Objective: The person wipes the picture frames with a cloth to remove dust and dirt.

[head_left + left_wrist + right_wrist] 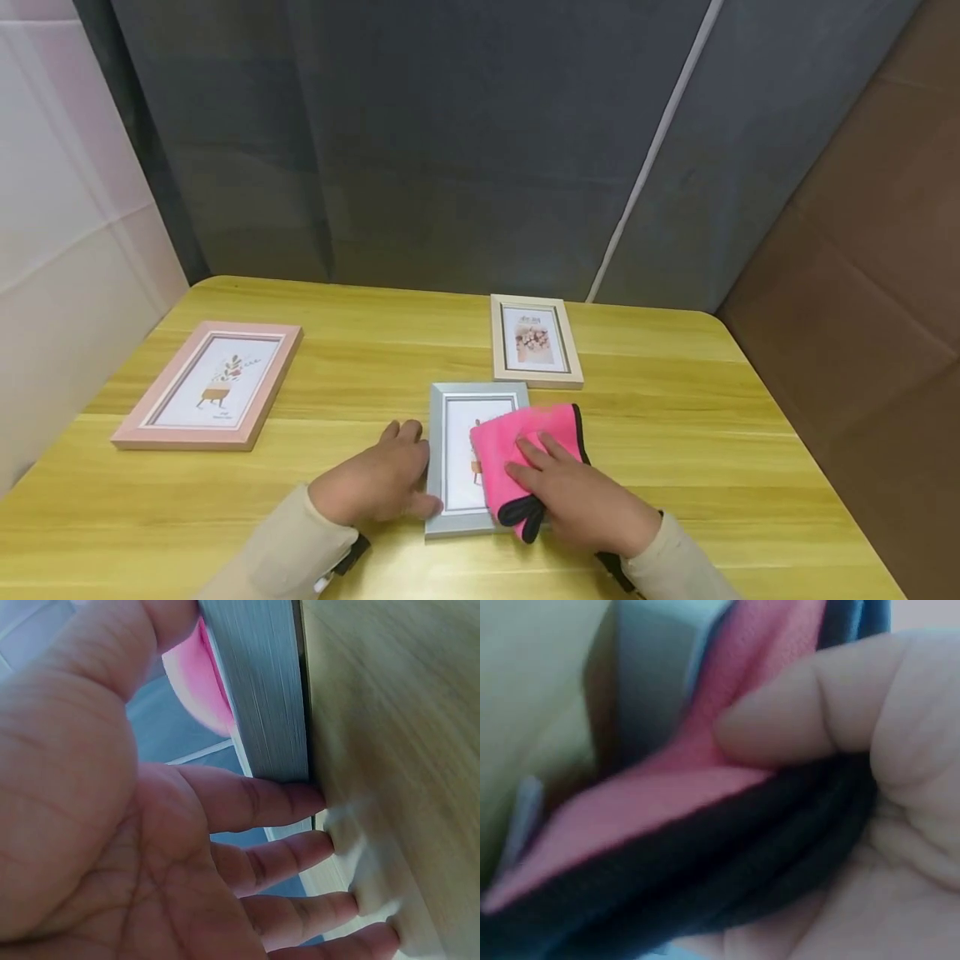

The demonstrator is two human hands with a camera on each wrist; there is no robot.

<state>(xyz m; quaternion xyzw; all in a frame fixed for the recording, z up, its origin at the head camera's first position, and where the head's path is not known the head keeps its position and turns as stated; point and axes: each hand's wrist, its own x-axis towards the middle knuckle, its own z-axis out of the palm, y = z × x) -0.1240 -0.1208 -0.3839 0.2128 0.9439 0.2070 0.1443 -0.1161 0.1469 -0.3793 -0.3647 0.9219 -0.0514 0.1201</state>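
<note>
A light blue-grey picture frame (441, 467) lies face up near the table's front, its right part covered by a folded pink cloth (502, 442) with black edging. My right hand (585, 496) holds this cloth against the picture. In the right wrist view the thumb (780, 720) presses into the folds, and the black edging (705, 840) bunches up against the palm. My left hand (378, 479) is at the frame's left side, thumb at its lower left edge. Its fingers (277, 859) extend fairly straight, tips down at the wooden tabletop in the left wrist view.
A pink picture frame (273, 383) with a plant drawing lies at the table's left. Just behind the blue-grey frame lies a cream picture frame (573, 367) with a flower picture. Dark fabric (450, 150) hangs behind the wooden table (675, 400), with brown fabric (862, 250) along the right.
</note>
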